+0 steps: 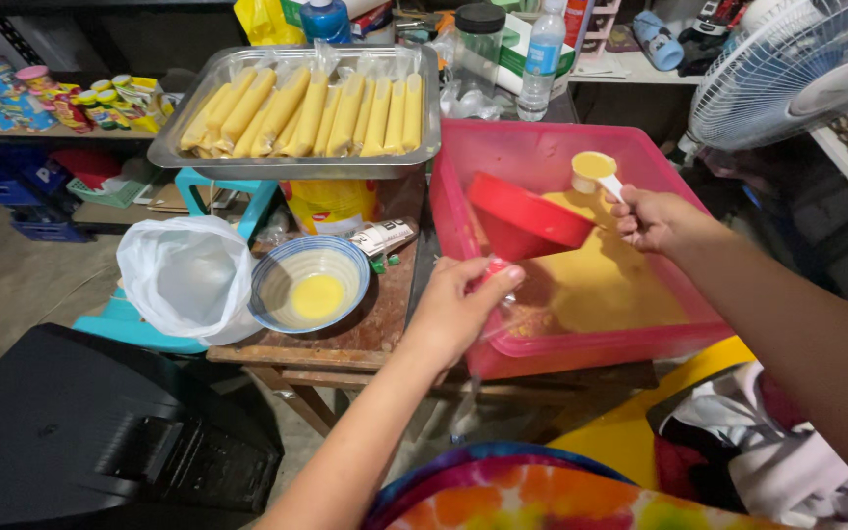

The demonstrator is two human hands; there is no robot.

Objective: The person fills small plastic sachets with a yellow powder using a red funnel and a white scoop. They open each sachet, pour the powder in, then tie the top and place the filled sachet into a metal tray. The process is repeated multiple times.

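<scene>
Left hand (458, 312) grips red funnel (527, 218) | right hand (655, 218) holds yellow-filled scoop (595, 169)

glossy red plastic funnel (525, 218) at centre; translucent pink plastic tub (552, 157) right of centre; shiny metal tray (210, 83) at upper centre; worn, rough wooden table (365, 329); glazed ceramic bowl (282, 275); thin white plastic bag (186, 275) at left.

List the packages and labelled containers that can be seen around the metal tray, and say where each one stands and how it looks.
Clear plastic water bottle with blue label: right of the tray, upright, white cap.
Blue bottle with white cap: behind the tray, top edge.
Yellow bucket with red label: under the tray's front edge.
Small white printed carton: lying on the table near the bucket.
Colourful snack packets: left shelf, yellow, green and red.
</scene>
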